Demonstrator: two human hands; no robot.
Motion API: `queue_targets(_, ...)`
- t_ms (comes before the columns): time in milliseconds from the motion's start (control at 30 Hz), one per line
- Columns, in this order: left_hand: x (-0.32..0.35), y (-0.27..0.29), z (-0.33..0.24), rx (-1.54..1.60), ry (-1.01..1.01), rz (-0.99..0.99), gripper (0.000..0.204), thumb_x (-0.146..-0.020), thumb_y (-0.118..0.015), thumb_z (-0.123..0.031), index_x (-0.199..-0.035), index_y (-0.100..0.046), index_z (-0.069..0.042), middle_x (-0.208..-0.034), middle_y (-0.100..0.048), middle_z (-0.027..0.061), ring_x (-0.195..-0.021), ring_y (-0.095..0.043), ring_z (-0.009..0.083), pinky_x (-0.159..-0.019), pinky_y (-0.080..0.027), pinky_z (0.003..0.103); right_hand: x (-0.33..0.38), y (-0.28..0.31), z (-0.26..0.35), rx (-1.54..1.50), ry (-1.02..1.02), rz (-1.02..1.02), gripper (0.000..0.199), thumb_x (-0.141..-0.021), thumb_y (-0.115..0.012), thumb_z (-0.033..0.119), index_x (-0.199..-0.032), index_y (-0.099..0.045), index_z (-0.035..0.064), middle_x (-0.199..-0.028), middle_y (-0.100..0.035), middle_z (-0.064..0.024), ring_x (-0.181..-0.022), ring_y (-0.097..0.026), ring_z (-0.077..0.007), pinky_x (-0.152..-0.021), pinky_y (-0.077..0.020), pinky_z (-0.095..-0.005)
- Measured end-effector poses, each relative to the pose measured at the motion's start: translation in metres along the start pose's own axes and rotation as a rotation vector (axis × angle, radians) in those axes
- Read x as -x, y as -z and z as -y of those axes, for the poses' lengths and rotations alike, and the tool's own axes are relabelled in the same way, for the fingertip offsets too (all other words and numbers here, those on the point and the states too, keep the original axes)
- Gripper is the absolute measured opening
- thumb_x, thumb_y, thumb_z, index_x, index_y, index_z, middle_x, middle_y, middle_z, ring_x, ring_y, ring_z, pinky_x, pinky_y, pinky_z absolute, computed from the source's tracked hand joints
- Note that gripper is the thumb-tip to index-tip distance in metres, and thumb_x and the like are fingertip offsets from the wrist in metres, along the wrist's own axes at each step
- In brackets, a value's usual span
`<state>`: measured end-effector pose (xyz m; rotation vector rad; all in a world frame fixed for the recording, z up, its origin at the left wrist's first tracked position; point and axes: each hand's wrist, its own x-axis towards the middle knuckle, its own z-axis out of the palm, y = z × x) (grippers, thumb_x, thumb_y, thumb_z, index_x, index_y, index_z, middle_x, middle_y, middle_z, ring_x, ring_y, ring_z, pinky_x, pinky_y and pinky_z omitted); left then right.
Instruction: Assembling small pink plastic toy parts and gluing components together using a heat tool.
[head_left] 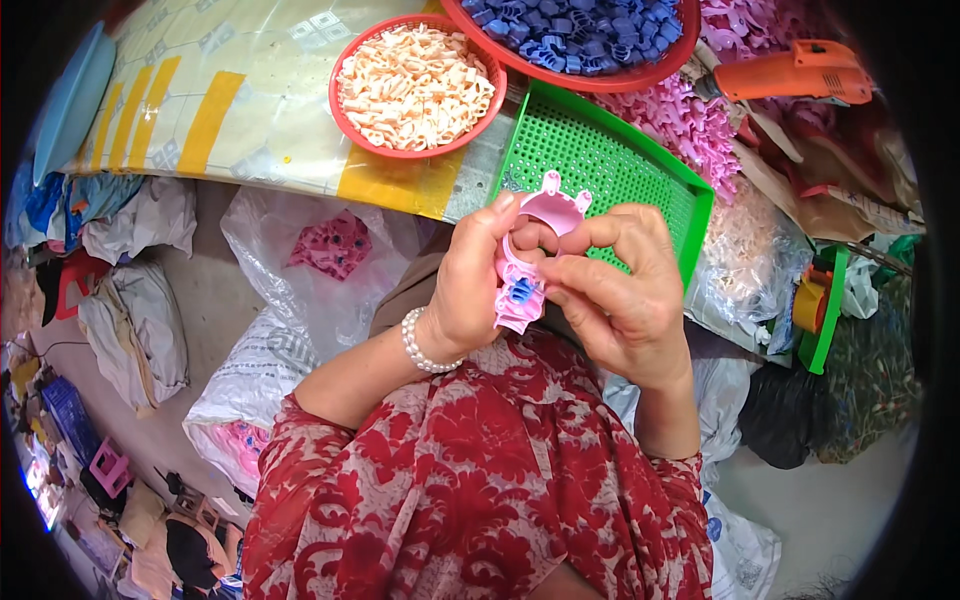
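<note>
Both of my hands meet over my lap, around a pink plastic shell point(513, 312) with an open, hollow side. A small blue plastic piece point(520, 290) sits inside its lower half. The upper half point(556, 208) is rounded, with two small knobs on its rim. My left hand point(462, 275), with a pearl bracelet point(417, 345) at its wrist, is closed around the shell's left side. My right hand point(628, 290) pinches at the shell's right edge, fingertips close together. Whether a tiny part is between those fingertips, I cannot tell.
Ahead, on the covered table point(250, 120), stand a red basket of cream pieces point(415, 88) and a red basin of blue pieces point(580, 35). A green perforated tray point(600, 140) lies just beyond my hands. An orange power tool point(795, 75) rests on pink pieces point(680, 130) at right. Plastic bags point(265, 375) sit left.
</note>
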<state>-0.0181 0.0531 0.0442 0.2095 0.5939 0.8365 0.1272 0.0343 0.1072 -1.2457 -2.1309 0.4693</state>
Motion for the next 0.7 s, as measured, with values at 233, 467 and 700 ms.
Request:
queue_targets(233,-0.002,0.006,0.006,-0.12,-0.103,0.022,0.038,-0.097,-0.034,-0.037,-0.081,-0.051,-0.007,-0.068,-0.056,0.0039,-0.056,-0.045,0.0043,-0.049,-0.035,0.021,0.003,-0.005,-0.002,-0.015,-0.036,0.023,0.02,-0.062,-0.073,0.004,-0.079,-0.064,0.0076,-0.086,-0.057,-0.0043,-0.08,-0.053,-0.0251,-0.074,-0.0428,-0.0356)
queue_targets(467,0.003,0.001,0.006,-0.035,-0.075,-0.013,0.034,-0.097,-0.038,-0.035,-0.077,-0.047,-0.008,-0.068,-0.052,0.0015,-0.059,-0.044,0.0044,-0.051,-0.035,0.022,-0.002,-0.001,0.004,-0.032,-0.093,0.067,0.018,-0.062,-0.072,0.001,-0.076,-0.065,0.007,-0.077,-0.057,-0.003,-0.074,-0.052,-0.0231,-0.069,-0.0416,-0.0335)
queue_targets(700,0.006,-0.003,-0.001,0.068,-0.082,0.14,0.047,-0.099,-0.036,-0.042,-0.111,-0.05,0.002,-0.096,-0.063,0.0105,-0.088,-0.06,0.0115,-0.075,-0.047,0.024,0.006,-0.001,0.009,0.037,-0.065,-0.083,0.022,-0.068,-0.074,0.008,-0.088,-0.066,0.0093,-0.091,-0.064,-0.0048,-0.08,-0.056,-0.0231,-0.074,-0.044,-0.0356)
